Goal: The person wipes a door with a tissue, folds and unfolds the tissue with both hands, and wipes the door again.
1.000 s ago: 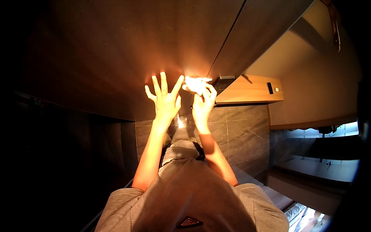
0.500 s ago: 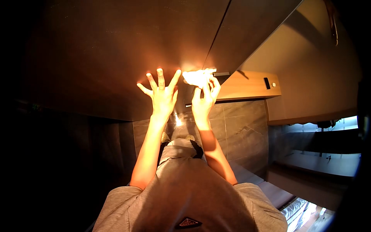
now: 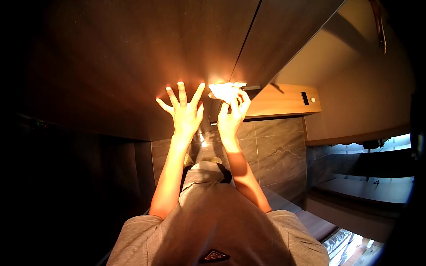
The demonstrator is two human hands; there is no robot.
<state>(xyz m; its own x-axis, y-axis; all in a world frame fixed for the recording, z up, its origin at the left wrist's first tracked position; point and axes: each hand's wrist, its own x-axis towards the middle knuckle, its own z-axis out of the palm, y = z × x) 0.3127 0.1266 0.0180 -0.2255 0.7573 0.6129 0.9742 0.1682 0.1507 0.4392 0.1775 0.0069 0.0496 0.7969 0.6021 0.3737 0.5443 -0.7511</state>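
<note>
My left hand (image 3: 184, 116) rests with its fingers spread and their tips against a dark brown cabinet door (image 3: 146, 48). To its right, the fingers of my right hand (image 3: 232, 119) close on a crumpled white cloth (image 3: 225, 91), pressing it to the door by the narrow gap between two panels. The cloth is overexposed, so its weave cannot be made out. A dark bar-shaped handle (image 3: 253, 88) sticks out just right of the cloth. A second handle (image 3: 214, 123) shows lower down, left of my right wrist.
An orange-brown wooden shelf (image 3: 270, 104) stands to the right, bearing a black phone (image 3: 305, 98) and a small white object (image 3: 313, 99). Grey tiled floor (image 3: 279, 155) lies below, with my feet on it. A bed-like plastic-wrapped item (image 3: 339, 241) is at the lower right.
The view has shifted slightly. My right hand and the cloth sit a little lower and further left in the picture; my left hand keeps its spread pose on the door.
</note>
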